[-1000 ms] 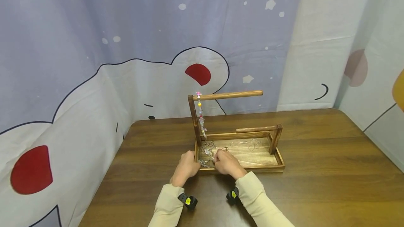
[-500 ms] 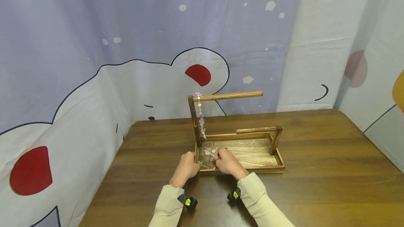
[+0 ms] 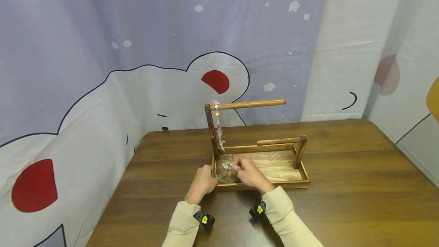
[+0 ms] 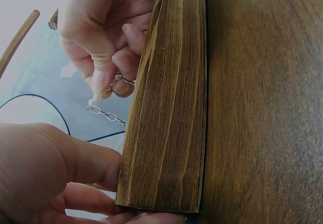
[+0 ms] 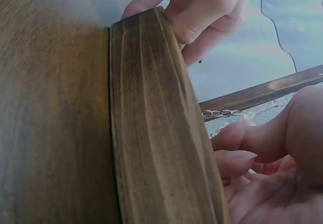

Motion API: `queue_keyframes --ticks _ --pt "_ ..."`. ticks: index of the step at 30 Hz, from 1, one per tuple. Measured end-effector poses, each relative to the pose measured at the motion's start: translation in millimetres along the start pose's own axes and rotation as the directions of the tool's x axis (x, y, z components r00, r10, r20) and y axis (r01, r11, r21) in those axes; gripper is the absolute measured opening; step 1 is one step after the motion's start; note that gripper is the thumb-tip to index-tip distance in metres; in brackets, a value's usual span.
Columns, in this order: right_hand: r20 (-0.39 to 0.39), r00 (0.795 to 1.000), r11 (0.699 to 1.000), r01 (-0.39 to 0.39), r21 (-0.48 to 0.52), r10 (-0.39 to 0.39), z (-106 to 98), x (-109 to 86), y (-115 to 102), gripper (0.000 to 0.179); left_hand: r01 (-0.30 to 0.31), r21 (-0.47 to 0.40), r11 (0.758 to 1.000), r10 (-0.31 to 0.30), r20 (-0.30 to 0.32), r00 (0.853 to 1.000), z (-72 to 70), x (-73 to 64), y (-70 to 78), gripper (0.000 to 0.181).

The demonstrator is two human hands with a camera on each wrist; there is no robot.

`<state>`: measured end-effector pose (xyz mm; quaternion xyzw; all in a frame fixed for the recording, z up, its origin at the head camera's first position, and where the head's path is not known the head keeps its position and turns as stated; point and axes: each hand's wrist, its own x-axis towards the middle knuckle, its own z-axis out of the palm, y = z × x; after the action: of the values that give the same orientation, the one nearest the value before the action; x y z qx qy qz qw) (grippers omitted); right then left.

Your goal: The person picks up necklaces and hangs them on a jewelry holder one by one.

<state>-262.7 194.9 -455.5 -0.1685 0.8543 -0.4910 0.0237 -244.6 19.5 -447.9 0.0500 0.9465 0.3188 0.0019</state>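
At the front left corner of a wooden tray (image 3: 271, 184), my left hand (image 3: 203, 180) grips the rim, thumb inside and fingers beneath in the left wrist view. My right hand (image 3: 249, 173) is over the tray's left part. Between its thumb and fingertips it pinches a silver chain (image 4: 108, 115), whose links also show in the right wrist view, where the chain (image 5: 222, 114) runs off behind the tray wall (image 5: 156, 133). A tangle of silver chains (image 3: 226, 160) lies in the tray beside the right hand. Its far end is hidden by the tray wall.
From the tray's left post, an upper wooden bar (image 3: 253, 104) reaches right, with a colourful beaded strand (image 3: 219, 130) hung on it. A lower bar (image 3: 279, 141) juts from the right post. Thin chains (image 3: 275, 159) lie at the tray's right. A printed curtain (image 3: 154, 29) stands behind the table (image 3: 343, 170).
My right hand has shifted slightly right and up within the tray, its fingertips lifting from the chains. My left hand has stayed at the tray's corner.
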Motion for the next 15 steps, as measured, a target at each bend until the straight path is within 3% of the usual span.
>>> queue_keyframes --ticks 15 --pt "-0.049 0.997 0.998 0.052 -0.04 -0.054 -9.8 -1.8 -13.7 0.006 0.009 0.005 1.0 -0.009 0.007 1.0 -1.1 0.1 0.3 0.007"
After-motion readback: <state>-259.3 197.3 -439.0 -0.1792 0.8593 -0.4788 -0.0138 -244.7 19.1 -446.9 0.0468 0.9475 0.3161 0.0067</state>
